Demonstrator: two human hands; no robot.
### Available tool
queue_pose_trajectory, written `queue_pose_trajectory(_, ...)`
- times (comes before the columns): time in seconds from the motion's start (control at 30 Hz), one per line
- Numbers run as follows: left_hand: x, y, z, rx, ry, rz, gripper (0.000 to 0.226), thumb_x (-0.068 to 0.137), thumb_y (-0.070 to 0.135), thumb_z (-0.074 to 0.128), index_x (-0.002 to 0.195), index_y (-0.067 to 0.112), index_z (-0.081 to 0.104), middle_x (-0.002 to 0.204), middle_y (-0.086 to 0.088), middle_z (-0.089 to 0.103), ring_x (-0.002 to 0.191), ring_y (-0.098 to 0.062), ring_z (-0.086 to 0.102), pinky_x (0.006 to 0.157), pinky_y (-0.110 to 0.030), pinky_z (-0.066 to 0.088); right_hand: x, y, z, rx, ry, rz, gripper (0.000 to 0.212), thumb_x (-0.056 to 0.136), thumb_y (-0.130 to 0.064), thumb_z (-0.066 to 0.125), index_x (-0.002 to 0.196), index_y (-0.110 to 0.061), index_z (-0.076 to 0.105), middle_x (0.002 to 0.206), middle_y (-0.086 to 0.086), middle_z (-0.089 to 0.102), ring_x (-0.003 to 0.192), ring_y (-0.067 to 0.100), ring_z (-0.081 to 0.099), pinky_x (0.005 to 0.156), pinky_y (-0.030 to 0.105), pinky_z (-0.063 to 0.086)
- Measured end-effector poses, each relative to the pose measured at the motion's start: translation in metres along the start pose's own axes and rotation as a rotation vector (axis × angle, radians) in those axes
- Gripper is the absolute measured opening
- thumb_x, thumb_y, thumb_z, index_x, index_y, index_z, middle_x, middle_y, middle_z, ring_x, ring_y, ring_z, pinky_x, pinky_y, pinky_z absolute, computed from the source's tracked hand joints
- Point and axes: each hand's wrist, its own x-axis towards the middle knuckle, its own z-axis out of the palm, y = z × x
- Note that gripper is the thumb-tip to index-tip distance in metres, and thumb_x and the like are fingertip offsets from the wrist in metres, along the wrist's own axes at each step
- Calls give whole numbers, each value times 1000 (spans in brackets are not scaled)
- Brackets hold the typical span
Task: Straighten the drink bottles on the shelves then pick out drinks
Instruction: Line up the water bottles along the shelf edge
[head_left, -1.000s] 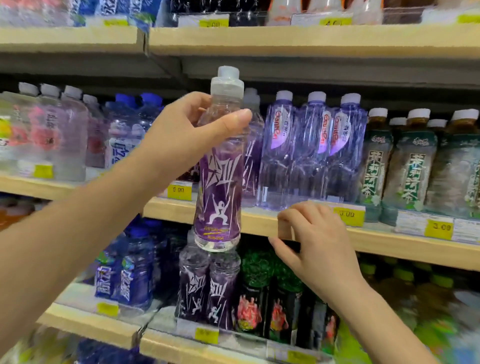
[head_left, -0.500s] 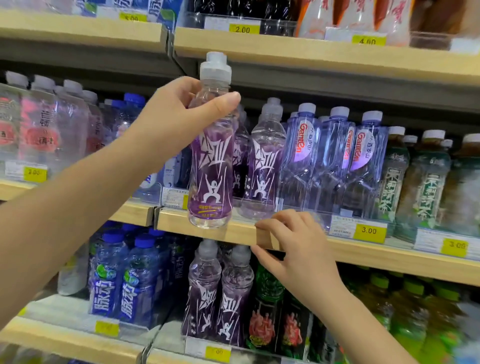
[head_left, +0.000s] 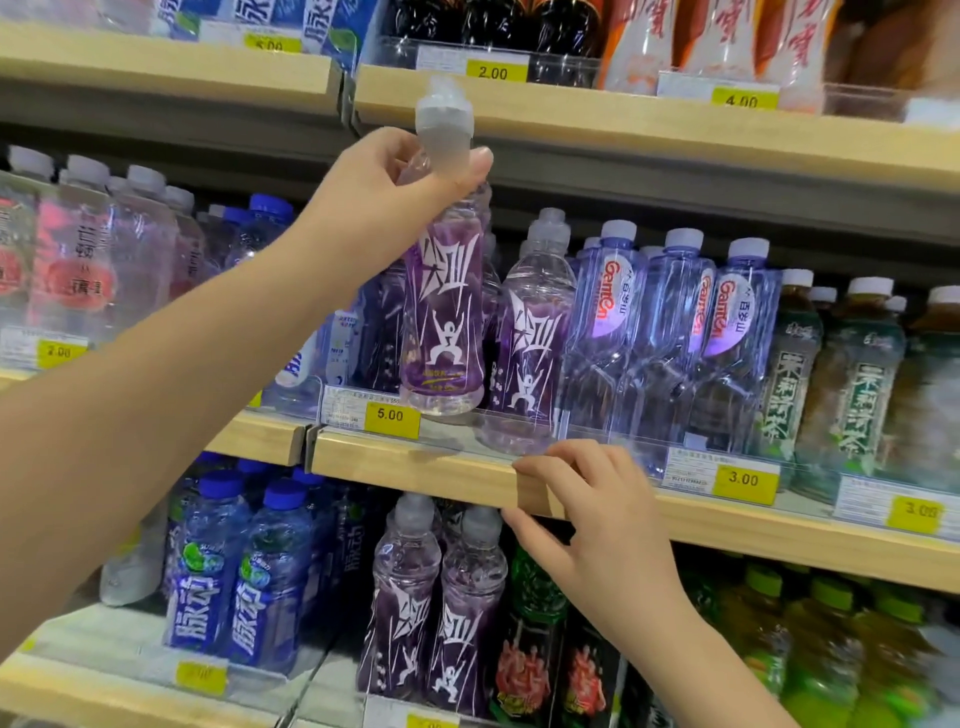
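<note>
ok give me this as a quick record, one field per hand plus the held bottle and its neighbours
left hand: grips the purple bottle by the neck, just under the cap
right hand: fingers curled over the front edge of the middle shelf, thumb beneath
purple bottle: upright, base down at the shelf's front rail; resting or not, cannot tell
price tag: yellow, 5.00, just left of the bottle's base
neighbours: a matching bottle stands on its right, then clear water bottles
</note>
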Motion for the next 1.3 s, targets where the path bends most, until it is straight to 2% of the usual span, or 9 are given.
queue_pose_trajectory(0.07, 1, -2, 3, 23, -4, 17, 64, 68, 82, 65, 115, 39, 60, 106, 19, 70, 93, 6, 66, 87, -28, 53, -1, 0, 0, -1, 0, 2, 35, 88, -43, 76, 118, -28, 70, 111, -10, 58, 101, 17, 52, 83, 35, 45)
queue_pose_trajectory(0.23, 8, -12, 11, 11, -17, 17, 62, 73, 77, 66, 117, 34, 61, 106, 15, 71, 96, -1, 68, 91, -36, 56, -1, 0, 0, 6, -3, 9, 35, 89, -45, 74, 120, -28, 69, 112, -10, 58, 101, 17, 52, 84, 36, 46)
queue_pose_trajectory(0.47, 12, -26, 20, 40, -63, 26, 52, 74, 74, 68, 112, 40, 58, 96, 27, 69, 84, 15, 63, 70, -12, 46, -2, 0, -1, -7, -21, 15, 35, 90, -49, 70, 121, -32, 68, 113, -14, 56, 104, 12, 49, 86, 28, 39)
queue_pose_trajectory(0.73, 15, -66, 35, 13, -118, -100, 35, 78, 76, 62, 93, 45, 58, 85, 37, 67, 79, 22, 60, 71, -14, 39, -2, 2, 1, -29, -28, 9, 35, 92, -53, 64, 122, -34, 65, 115, -16, 54, 105, 10, 48, 85, 27, 38)
queue_pose_trajectory(0.9, 22, -72, 41, -7, -194, -150, 77, 69, 87, 57, 123, 31, 59, 109, 23, 65, 100, 5, 60, 82, -23, 42, -2, 0, 0, -24, -23, 9, 36, 93, -54, 61, 122, -33, 65, 115, -15, 54, 105, 13, 50, 86, 29, 40)
queue_pose_trajectory(1.03, 23, -70, 49, -20, -212, -147, 58, 84, 71, 58, 125, 29, 60, 86, 32, 67, 78, 20, 62, 64, -8, 42, -2, 0, 0, -30, -22, 12, 36, 93, -53, 62, 122, -32, 66, 115, -14, 55, 105, 13, 50, 86, 30, 41)
queue_pose_trajectory(1.1, 21, -69, 53, -40, -213, -162, 63, 85, 70, 58, 128, 25, 60, 98, 22, 70, 86, 11, 65, 69, -11, 43, -3, 0, 0, -31, -23, 14, 37, 93, -54, 61, 123, -33, 65, 115, -14, 54, 105, 12, 50, 86, 30, 41)
queue_pose_trajectory(1.17, 19, -71, 55, -31, -204, -178, 56, 81, 76, 57, 116, 32, 63, 104, 16, 70, 93, 3, 65, 78, -20, 45, -3, 0, 1, -29, -21, 16, 37, 93, -55, 60, 123, -33, 65, 115, -15, 54, 105, 12, 50, 86, 29, 40)
queue_pose_trajectory(1.3, 14, -69, 56, 17, -163, -163, 43, 81, 80, 50, 95, 41, 60, 93, 22, 68, 83, 6, 63, 70, -18, 39, -3, -1, 1, -30, -28, 23, 38, 93, -55, 60, 123, -33, 65, 115, -14, 55, 106, 13, 50, 87, 30, 40)
